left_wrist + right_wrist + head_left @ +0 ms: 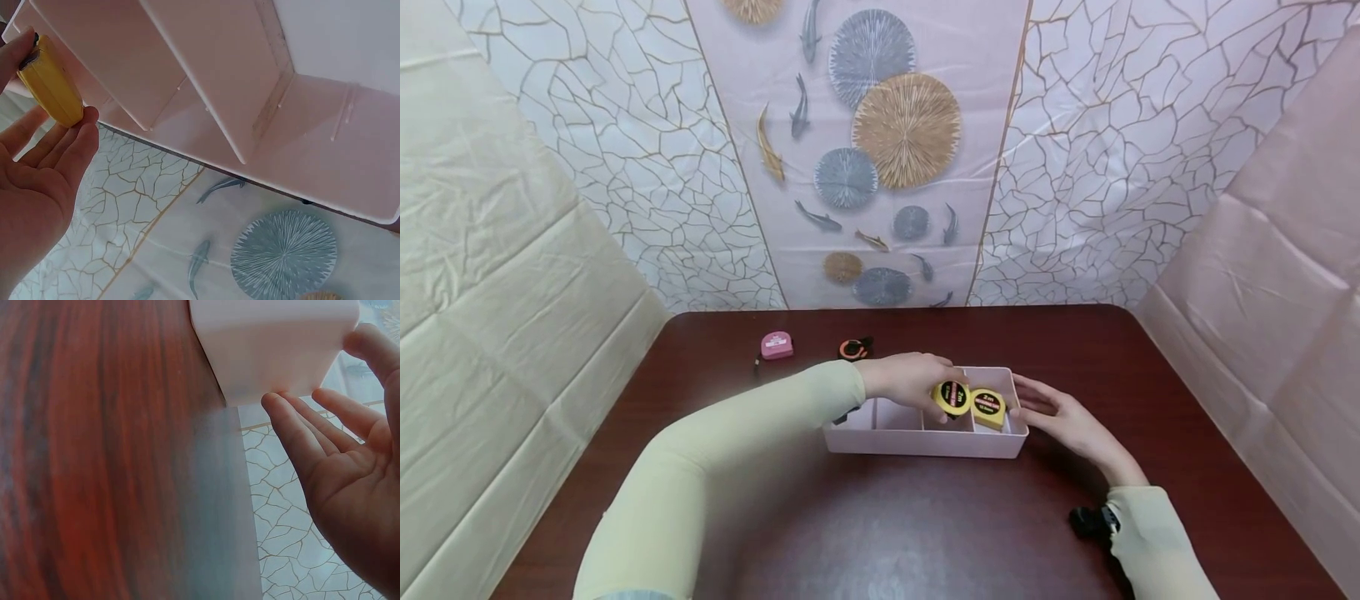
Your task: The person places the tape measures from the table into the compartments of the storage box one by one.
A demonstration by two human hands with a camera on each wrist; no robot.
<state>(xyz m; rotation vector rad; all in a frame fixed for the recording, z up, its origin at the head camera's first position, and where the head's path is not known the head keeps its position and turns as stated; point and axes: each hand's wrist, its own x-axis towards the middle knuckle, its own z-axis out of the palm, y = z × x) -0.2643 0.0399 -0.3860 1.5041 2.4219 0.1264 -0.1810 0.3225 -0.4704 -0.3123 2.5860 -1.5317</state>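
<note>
My left hand [910, 379] pinches a round yellow tape measure [953, 399] between thumb and fingertips, over a compartment of the pale pink divided box [925, 443]. In the left wrist view the same tape measure [51, 84] appears edge-on, beside the box's dividers [203, 94]. A second yellow tape measure [988, 408] lies in the rightmost compartment, its black label facing up. At the box's right end, my right hand [1063, 421] rests its fairly straight fingertips against the outer wall [275, 362], with the thumb close to the rim.
Behind the box, a pink tape measure [777, 345] sits at the back left of the dark wooden table [887, 517]. A black and orange tape measure [853, 348] lies just past the left forearm. Patterned cloth [880, 225] hangs behind the table.
</note>
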